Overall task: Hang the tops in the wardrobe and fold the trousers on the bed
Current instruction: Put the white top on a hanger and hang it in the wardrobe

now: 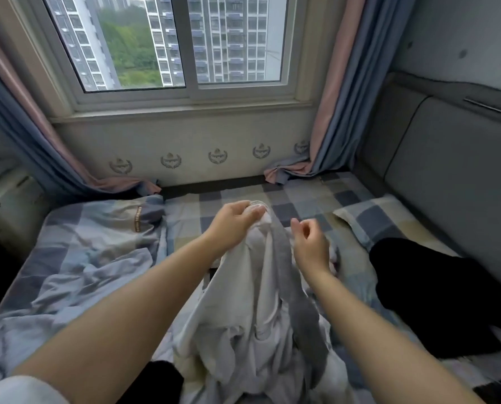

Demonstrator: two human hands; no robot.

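At the far left a dark shape is cut off by the frame edge and we cannot tell what it is. Beside it a crumpled checked duvet lies bunched on the bed, hiding the mattress beneath. Low in the middle a black piece of cloth shows only in part, covered by our left forearm and the pale garment, so we cannot say what kind of clothing it is.

Our left hand is raised over the bed with its fingers pinched shut on the top end of a white and grey garment. This garment hangs from that grip and trails down toward us, its long axis running from the hand near the middle of the view to the lower edge, where its lower part lies heaped on the bed and is cut off. A grey band runs along its right side. Whether it is a top or trousers we cannot make out.

Our right hand sits just right of the garment, fingers half curled and holding nothing, close to the cloth; whether they touch it we cannot tell.

Further right a black garment lies spread on the bed below a checked pillow, its shape unclear.
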